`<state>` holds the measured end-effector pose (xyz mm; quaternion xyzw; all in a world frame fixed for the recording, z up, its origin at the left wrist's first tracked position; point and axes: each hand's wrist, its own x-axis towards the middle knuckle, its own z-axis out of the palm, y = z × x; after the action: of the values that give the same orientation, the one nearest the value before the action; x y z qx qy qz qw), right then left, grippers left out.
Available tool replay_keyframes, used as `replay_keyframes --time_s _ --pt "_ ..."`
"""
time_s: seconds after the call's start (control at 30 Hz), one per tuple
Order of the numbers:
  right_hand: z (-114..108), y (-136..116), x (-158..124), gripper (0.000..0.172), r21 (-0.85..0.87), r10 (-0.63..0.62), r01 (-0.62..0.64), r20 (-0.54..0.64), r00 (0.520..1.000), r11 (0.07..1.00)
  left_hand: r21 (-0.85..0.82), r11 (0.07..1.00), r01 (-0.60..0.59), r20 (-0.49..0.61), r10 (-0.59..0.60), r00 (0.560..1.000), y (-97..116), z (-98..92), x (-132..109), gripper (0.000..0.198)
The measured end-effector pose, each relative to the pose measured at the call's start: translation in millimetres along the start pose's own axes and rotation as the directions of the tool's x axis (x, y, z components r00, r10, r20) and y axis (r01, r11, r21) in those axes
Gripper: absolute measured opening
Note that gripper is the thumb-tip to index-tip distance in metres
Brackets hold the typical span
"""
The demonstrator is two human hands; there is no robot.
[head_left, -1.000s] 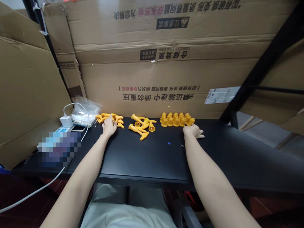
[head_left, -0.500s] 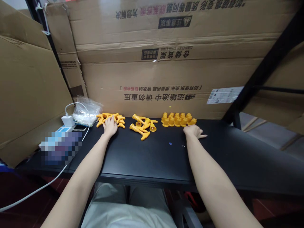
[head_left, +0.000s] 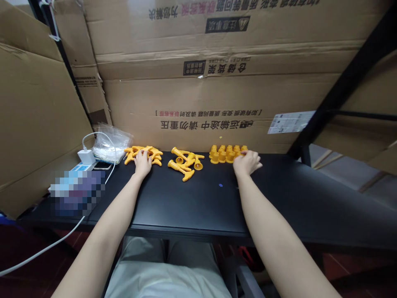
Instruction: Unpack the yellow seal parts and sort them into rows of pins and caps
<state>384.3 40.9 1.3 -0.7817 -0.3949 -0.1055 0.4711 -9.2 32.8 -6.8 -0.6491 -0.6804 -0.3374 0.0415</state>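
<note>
My left hand (head_left: 143,164) reaches into a pile of yellow curved handle pieces (head_left: 157,157) at the back left of the black table. Its fingers are bent together on one piece; the tips are partly hidden. At the right end of several rows of small yellow flanged cups (head_left: 222,156) is my right hand (head_left: 246,162). Thumb and forefinger close at the end cup, which the hand mostly covers, while the other fingers curl to the right. Between the hands lie several yellow pieces (head_left: 187,176), each a curved handle joined to a cup-ended stem.
A cardboard sheet (head_left: 186,95) stands behind the black table (head_left: 186,207). At left are a clear plastic bag (head_left: 108,145), a phone (head_left: 102,166), a white charger (head_left: 86,156) and its cable (head_left: 66,237). A small blue chip (head_left: 221,185) lies on the tabletop.
My right hand has moved slightly up and left, further over the end of the cup rows, its fingers now more curled. My left hand stays at the handle pile. The view has shifted slightly.
</note>
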Motion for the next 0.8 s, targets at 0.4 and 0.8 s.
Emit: replay_keyframes --time_s 0.4,0.8 --pt "2 -86 -64 0.027 0.252 -0.714 0.675 0.361 0.600 0.694 -0.107 0.991 -0.078 -0.105 0.067 0.992 -9 11.3 5 0.023" --pt "19 -97 -92 0.023 0.250 -0.640 0.615 0.517 0.569 0.748 -0.139 0.918 -0.370 -0.198 0.341 0.919 18 -5.1 -2 0.019"
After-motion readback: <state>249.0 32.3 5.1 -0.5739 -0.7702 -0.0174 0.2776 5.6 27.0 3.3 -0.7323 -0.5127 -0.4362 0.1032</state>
